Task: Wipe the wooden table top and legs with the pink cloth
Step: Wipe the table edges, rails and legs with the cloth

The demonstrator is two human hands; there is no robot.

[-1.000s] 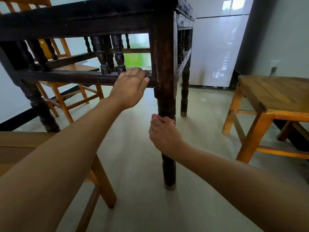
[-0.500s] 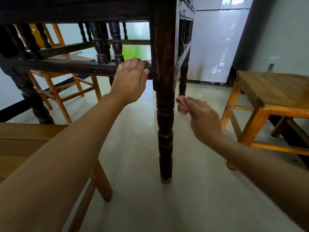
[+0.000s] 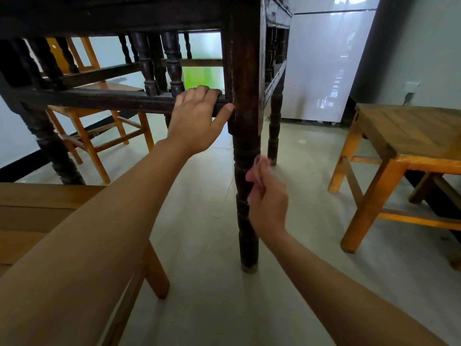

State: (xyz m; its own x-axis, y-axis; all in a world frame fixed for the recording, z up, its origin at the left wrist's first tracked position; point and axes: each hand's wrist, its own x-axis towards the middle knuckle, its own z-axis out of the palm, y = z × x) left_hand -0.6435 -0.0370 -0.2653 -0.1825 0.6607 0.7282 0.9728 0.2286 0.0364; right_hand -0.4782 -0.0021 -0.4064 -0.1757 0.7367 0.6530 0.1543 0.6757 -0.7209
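Observation:
The dark wooden table (image 3: 119,18) fills the upper left, seen from low down. Its near turned leg (image 3: 245,136) stands in the middle of the view. My left hand (image 3: 197,118) grips the table's lower side rail (image 3: 99,99) just left of that leg, fingers curled over the top and thumb along the front. My right hand (image 3: 268,196) is blurred and holds the pink cloth (image 3: 260,163) against the right side of the leg, about halfway down. Only a small pink edge of the cloth shows above the fingers.
A light wooden stool (image 3: 404,151) stands at the right. A bench (image 3: 37,221) lies at the lower left under my left arm. An orange wooden chair (image 3: 94,126) stands behind the table. A white fridge (image 3: 326,71) is at the back. The floor is pale tile.
My right hand with the cloth went from the leg's front out to the right, then back against the leg's right side, lower down. My left hand kept its grip on the rail.

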